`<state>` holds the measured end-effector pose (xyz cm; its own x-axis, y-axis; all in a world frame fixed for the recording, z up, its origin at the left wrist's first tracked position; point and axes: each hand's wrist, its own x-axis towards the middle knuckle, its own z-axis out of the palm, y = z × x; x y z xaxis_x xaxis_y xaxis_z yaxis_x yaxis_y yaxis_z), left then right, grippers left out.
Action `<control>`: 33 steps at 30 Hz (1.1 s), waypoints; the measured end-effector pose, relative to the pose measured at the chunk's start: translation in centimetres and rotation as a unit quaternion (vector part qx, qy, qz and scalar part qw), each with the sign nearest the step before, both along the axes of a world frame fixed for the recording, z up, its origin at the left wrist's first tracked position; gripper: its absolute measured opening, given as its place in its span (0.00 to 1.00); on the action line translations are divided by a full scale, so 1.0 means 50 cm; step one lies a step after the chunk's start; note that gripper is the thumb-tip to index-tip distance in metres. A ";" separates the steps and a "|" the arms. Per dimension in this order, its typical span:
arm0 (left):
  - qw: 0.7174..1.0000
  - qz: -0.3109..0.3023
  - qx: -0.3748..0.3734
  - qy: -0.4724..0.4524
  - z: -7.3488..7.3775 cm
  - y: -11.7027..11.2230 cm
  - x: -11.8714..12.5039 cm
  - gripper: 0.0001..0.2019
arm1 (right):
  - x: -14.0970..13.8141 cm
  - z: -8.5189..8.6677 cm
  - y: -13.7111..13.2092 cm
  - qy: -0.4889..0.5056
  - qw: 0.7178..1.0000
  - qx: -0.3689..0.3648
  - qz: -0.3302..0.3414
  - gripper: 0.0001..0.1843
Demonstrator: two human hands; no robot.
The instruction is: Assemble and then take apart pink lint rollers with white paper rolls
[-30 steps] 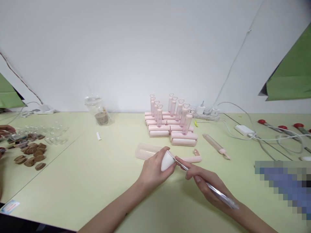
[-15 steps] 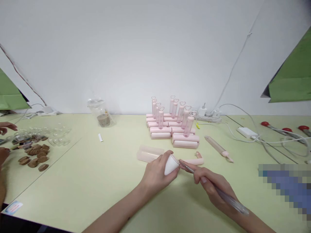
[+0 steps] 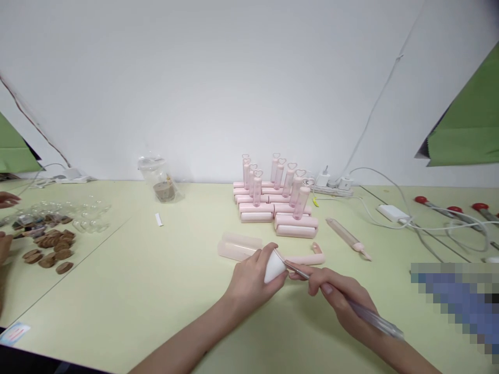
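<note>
Over the near half of a pale yellow-green table (image 3: 156, 291), the left hand (image 3: 255, 278) has its fingers curled firmly round a smooth white cylindrical roll (image 3: 274, 268), which is tilted with its rimmed end toward the right hand (image 3: 337, 293). The right hand's fingers grasp a slim tool with a silver metal shaft and a clear plastic handle (image 3: 376, 321); its tip is at the roll's rim, partly hidden by the fingers. Just beyond the hands, farther from the near edge, lie a translucent pale pink curved cover (image 3: 238, 248) and a pink plastic bar with a hooked end (image 3: 307, 258). Behind them, toward the far edge, pink rollers with upright translucent handles topped by heart-shaped loops (image 3: 296, 224) stand in two columns. To their right a translucent pink tapered handle (image 3: 348, 238) lies on its side. Left of the rollers, by the far edge, stands a clear plastic bag holding a cup with brown contents (image 3: 163, 191), and nearer lies a small white strip (image 3: 158, 219). Round brown pieces (image 3: 56, 244) are scattered toward the left edge, near a co-worker's hand (image 3: 8, 199).
</note>
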<state>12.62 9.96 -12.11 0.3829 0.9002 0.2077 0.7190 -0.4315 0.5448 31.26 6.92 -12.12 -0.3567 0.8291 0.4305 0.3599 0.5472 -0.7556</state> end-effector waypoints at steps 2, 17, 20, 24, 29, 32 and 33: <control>1.000 0.004 -0.001 0.007 -0.002 0.001 0.000 0.22 | 0.000 -0.001 0.003 -0.019 1.000 0.023 -0.002 0.13; 0.997 0.020 0.016 0.069 -0.001 0.003 0.001 0.23 | -0.012 0.004 0.003 -0.014 0.997 0.072 -0.027 0.12; 0.997 0.029 0.024 0.066 0.003 0.004 -0.001 0.23 | -0.011 0.003 0.005 -0.050 0.998 0.045 0.000 0.15; 0.996 0.020 0.025 0.079 0.011 0.005 -0.006 0.24 | -0.009 -0.007 0.015 -0.071 0.996 0.037 0.047 0.17; 0.998 0.040 0.045 0.037 0.046 0.010 -0.036 0.23 | -0.027 0.014 0.057 0.044 0.999 -0.026 -0.013 0.15; 0.997 0.072 0.025 0.021 0.069 0.012 -0.078 0.22 | -0.052 0.038 0.087 0.098 0.992 -0.079 0.010 0.16; 0.996 0.085 0.018 0.019 0.074 0.012 -0.094 0.22 | -0.061 0.044 0.096 0.106 0.990 -0.087 0.018 0.16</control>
<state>7.92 10.58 -8.43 0.2334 0.9452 0.2284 0.8037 -0.3197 0.5019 28.20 11.74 -9.91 -0.3034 0.8861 0.3503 0.1653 0.4110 -0.8965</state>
